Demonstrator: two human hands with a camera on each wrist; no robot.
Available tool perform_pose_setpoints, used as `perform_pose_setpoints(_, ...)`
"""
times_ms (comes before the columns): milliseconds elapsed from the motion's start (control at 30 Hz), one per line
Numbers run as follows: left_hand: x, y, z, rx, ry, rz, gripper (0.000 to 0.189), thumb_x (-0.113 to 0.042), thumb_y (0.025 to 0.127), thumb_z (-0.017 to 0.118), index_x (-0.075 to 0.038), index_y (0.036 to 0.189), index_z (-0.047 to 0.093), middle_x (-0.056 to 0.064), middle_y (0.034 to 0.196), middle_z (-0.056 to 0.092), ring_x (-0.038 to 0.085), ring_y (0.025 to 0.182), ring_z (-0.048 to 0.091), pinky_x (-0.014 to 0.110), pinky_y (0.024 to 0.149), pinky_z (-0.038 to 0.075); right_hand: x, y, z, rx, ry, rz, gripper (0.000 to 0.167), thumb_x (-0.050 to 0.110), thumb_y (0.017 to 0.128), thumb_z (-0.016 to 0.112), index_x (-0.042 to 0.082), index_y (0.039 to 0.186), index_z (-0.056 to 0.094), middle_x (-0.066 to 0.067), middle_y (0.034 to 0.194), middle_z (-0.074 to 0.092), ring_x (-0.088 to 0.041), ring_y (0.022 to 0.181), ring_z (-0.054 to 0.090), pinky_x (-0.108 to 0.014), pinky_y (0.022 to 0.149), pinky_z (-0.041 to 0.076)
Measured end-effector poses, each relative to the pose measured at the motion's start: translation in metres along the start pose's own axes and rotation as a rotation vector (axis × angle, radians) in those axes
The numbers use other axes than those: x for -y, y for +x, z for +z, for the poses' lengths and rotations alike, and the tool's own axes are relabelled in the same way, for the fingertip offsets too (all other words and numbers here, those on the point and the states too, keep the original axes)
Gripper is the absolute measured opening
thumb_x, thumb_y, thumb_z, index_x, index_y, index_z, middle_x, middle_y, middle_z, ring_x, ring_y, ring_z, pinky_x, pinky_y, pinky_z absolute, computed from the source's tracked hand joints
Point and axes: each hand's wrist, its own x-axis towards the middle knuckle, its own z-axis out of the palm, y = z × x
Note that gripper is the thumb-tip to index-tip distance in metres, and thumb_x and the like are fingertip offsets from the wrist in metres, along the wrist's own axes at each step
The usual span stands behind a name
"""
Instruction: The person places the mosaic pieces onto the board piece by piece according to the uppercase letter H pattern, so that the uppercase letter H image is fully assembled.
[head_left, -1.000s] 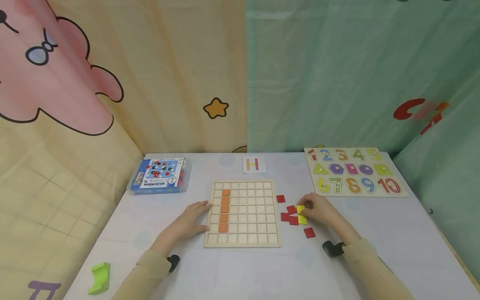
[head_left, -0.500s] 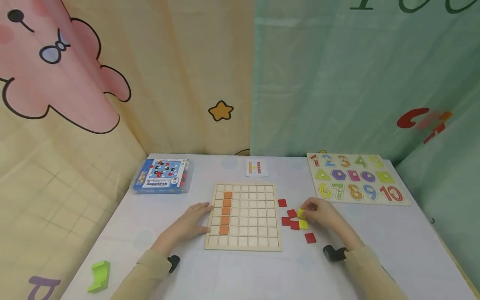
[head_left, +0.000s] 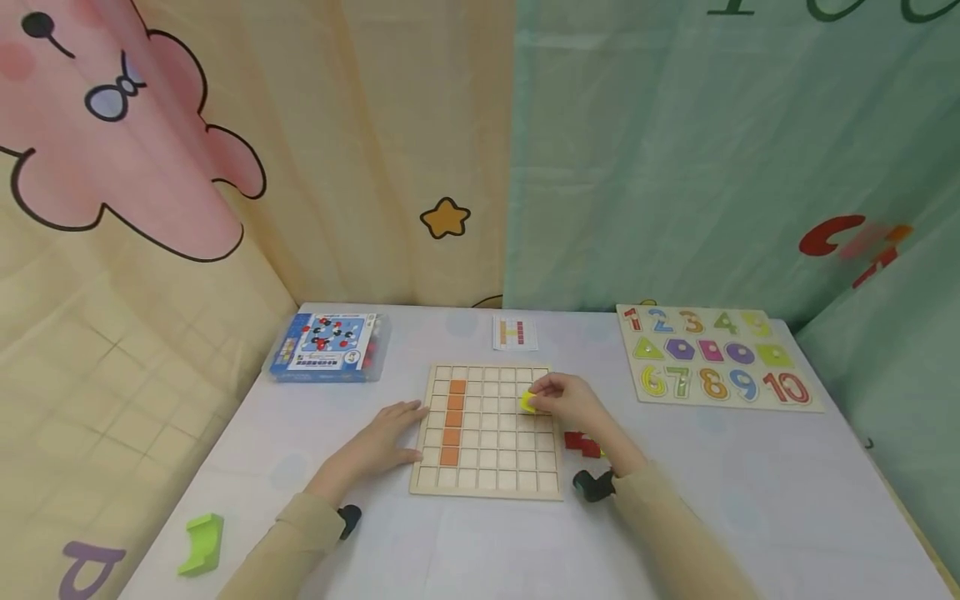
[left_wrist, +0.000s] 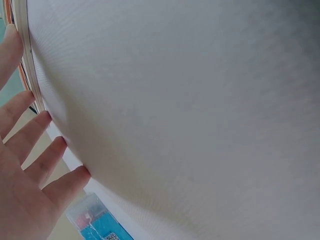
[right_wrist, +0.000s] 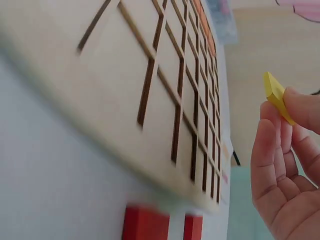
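A wooden grid board (head_left: 486, 493) lies mid-table, with a column of orange square tiles (head_left: 452, 418) set near its left side. My left hand (head_left: 381, 442) rests at the board's left edge, its spread fingers touching the rim in the left wrist view. Between thumb and fingertips, my right hand (head_left: 573, 402) pinches a yellow square tile (right_wrist: 276, 96), held over the upper right part of the grid. Several red tiles (head_left: 582, 443) lie right of the board, partly hidden by the right forearm. A bit of another yellow tile shows beside them.
A small pattern card (head_left: 515, 333) lies behind the board. At the back left is a blue boxed set (head_left: 327, 348); at the back right, a number-and-shape puzzle board (head_left: 716, 358). A green curved block (head_left: 202, 544) sits at the front left.
The right hand has lifted a yellow tile from the loose pile and carried it left over the grid. My left hand has stayed at the board's edge.
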Motion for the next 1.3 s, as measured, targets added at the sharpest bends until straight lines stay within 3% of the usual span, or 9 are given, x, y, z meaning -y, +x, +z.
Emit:
perform_pose_setpoints(233,-0.002,0.001,-0.002,-0.004,-0.001,0.012,0.074,-0.024,0.086,0.076,-0.011,0.150,0.042,0.013,0.159,0.033,0.038,0.149,0.023,0.057,0.120,0.027,0.025,0.014,0.043,0.076,-0.057,-0.054,0.010,0.018,0.086,0.076,0.012,0.092,0.071,0.001,0.084,0.066,-0.012,0.076,0.057,-0.023,0.070,0.049)
perform_pose_setpoints(400,-0.004,0.002,-0.003,-0.002,-0.010,0.010,0.074,-0.025,0.086,0.076,-0.012,0.150,0.041,0.011,0.160,0.032,0.037,0.150,0.022,0.056,0.120,0.027,0.032,0.020,0.061,0.126,-0.069,-0.070,0.009,0.016,0.086,0.075,0.011,0.090,0.070,0.000,0.084,0.064,-0.013,0.076,0.054,-0.022,0.067,0.047)
perform_pose_setpoints(667,-0.005,0.003,-0.004,0.001,0.002,0.027,0.074,-0.025,0.086,0.076,-0.010,0.150,0.042,0.013,0.159,0.033,0.038,0.149,0.023,0.057,0.120,0.027,0.034,0.023,0.067,0.135,-0.061,-0.072,0.012,0.013,0.084,0.076,0.010,0.093,0.068,-0.002,0.086,0.064,-0.013,0.078,0.056,-0.024,0.068,0.048)
perform_pose_setpoints(833,-0.004,0.003,-0.004,0.005,-0.001,0.021,0.074,-0.026,0.086,0.076,-0.011,0.150,0.042,0.013,0.160,0.033,0.038,0.149,0.022,0.057,0.120,0.027,0.034,0.023,0.070,0.126,-0.112,-0.136,0.007,0.011,0.085,0.074,0.010,0.087,0.068,0.000,0.082,0.064,-0.011,0.074,0.056,-0.022,0.066,0.048)
perform_pose_setpoints(1300,-0.001,0.003,-0.003,0.012,0.009,0.006,0.075,-0.026,0.086,0.076,-0.011,0.150,0.041,0.013,0.160,0.032,0.039,0.149,0.022,0.059,0.119,0.026,0.042,0.021,0.083,0.107,-0.280,-0.155,0.005,0.011,0.086,0.075,0.009,0.086,0.070,-0.002,0.087,0.059,-0.013,0.076,0.052,-0.025,0.067,0.048)
